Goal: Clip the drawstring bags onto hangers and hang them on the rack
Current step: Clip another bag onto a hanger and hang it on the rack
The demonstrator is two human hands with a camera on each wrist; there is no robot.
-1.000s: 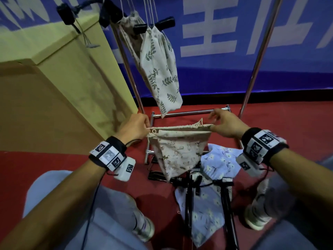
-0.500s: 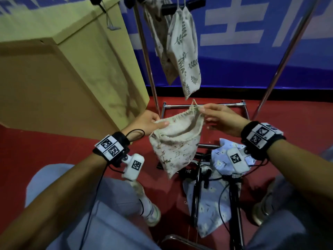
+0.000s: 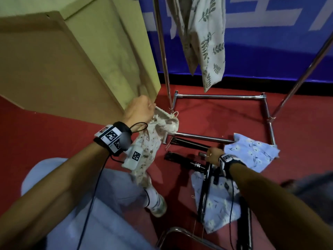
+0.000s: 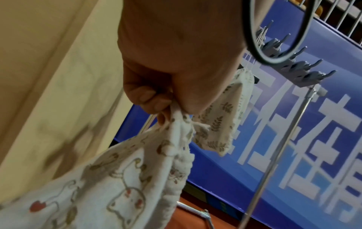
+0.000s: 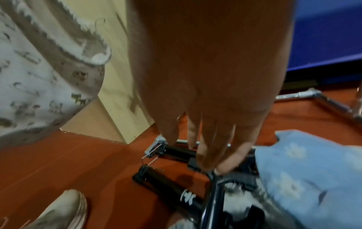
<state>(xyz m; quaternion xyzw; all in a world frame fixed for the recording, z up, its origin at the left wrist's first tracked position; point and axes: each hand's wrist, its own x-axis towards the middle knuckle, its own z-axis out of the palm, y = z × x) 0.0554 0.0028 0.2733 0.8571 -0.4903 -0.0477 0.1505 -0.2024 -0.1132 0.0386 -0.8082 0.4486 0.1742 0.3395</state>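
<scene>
My left hand [image 3: 152,107] pinches the top corner of a cream animal-print drawstring bag [image 3: 146,152], which hangs limp below it; the pinch shows close up in the left wrist view, hand [image 4: 168,111] and bag [image 4: 117,178]. My right hand [image 3: 208,154] is low over the red floor, its straight fingers [image 5: 207,155] touching a black hanger [image 5: 166,186] that lies there [image 3: 187,163]. A second black hanger [image 3: 189,143] lies just behind it. A leaf-print bag [image 3: 207,38] hangs from the rack [image 3: 216,96].
Two blue floral bags [image 3: 252,152] [image 3: 216,204] lie on the floor around the hangers. A big cardboard box [image 3: 72,60] stands at the left, next to the rack's upright [image 3: 162,51]. My shoe [image 3: 156,202] and a chrome tube [image 3: 180,233] are near.
My right hand has let go of the cream bag's top edge and dropped to the hangers on the floor. The bag now hangs from my left hand alone. My head has tilted down.
</scene>
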